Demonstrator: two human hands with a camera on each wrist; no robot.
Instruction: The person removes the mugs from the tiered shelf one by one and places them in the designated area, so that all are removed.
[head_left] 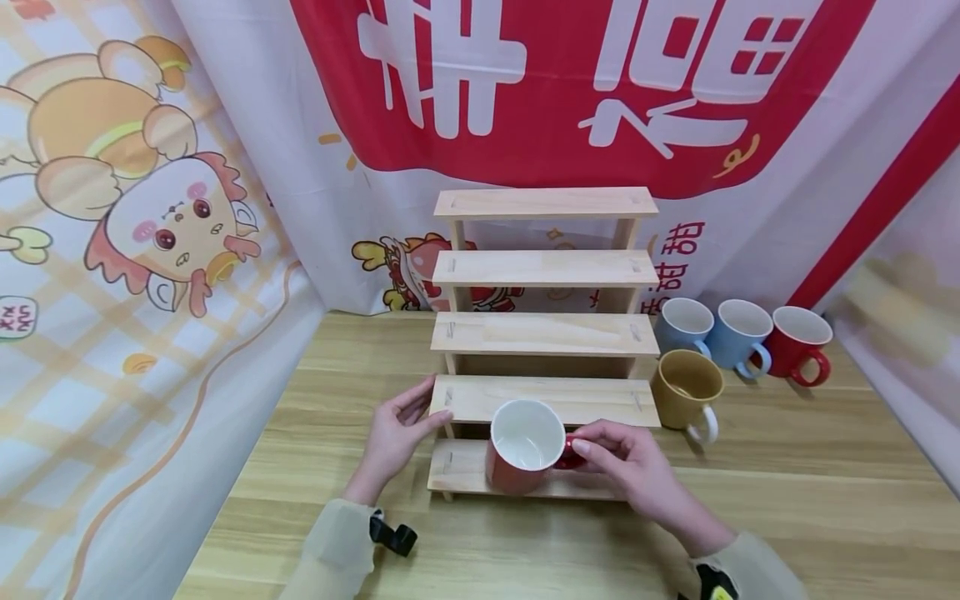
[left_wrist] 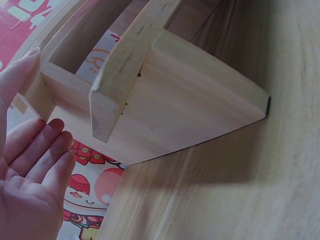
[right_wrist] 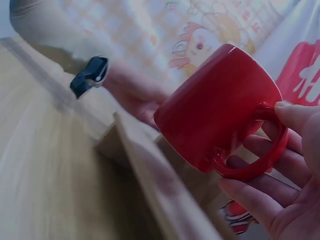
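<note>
A red mug (head_left: 514,477) with a white inside is at the lowest step of a light wooden stepped rack (head_left: 546,327). My right hand (head_left: 628,463) grips its red handle (right_wrist: 248,172) between thumb and fingers. In the right wrist view the mug (right_wrist: 220,107) appears by the step's front edge; whether its base touches the board cannot be told. At the rack's left side, my left hand (head_left: 395,432) holds the end of the second step from the bottom, thumb at the front corner and fingers against the side. The left wrist view shows the rack's side panel (left_wrist: 165,105).
Right of the rack stand two light-blue mugs (head_left: 682,323), another red mug (head_left: 799,337) and a mustard mug (head_left: 678,398) with a white handle. Printed cloth (head_left: 480,158) hangs behind the wood-grain table (head_left: 352,367) and along its left side.
</note>
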